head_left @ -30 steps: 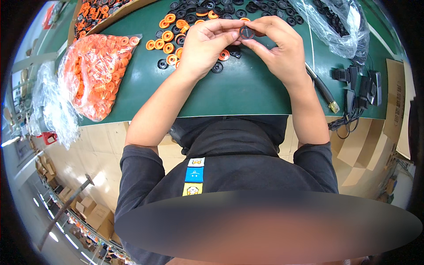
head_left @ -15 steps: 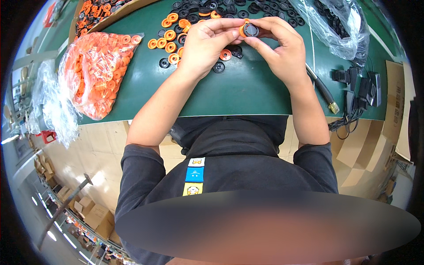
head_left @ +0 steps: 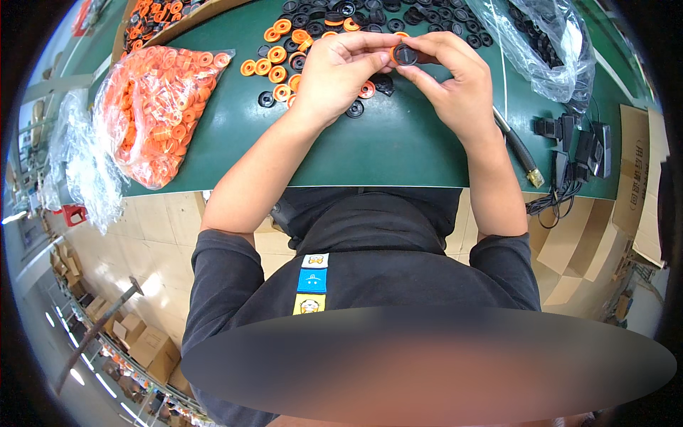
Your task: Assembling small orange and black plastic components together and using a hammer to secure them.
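Note:
Above the far part of the green table, a small round black-and-orange plastic cap [head_left: 405,55] is held between both hands. My left hand [head_left: 336,75] pinches its orange side with thumb and fingers. My right hand [head_left: 455,77] has its thumb and fingers closed around the black side, whose round face is turned toward me. Under and around my left hand lie loose orange discs [head_left: 262,67] and black discs [head_left: 355,109]. Farther back, many black discs [head_left: 434,16] are spread out. My fingers hide part of the cap.
To the left sits a clear bag of orange parts [head_left: 160,117], with an open box of mixed parts [head_left: 160,16] behind it. On the right are a plastic bag with black parts [head_left: 544,46], a black-handled tool with a brass-coloured end [head_left: 523,149], and black adapters with cables [head_left: 590,153].
The cap has tilted slightly in my fingers, showing more of its black face. Both hands keep their hold in nearly the same place.

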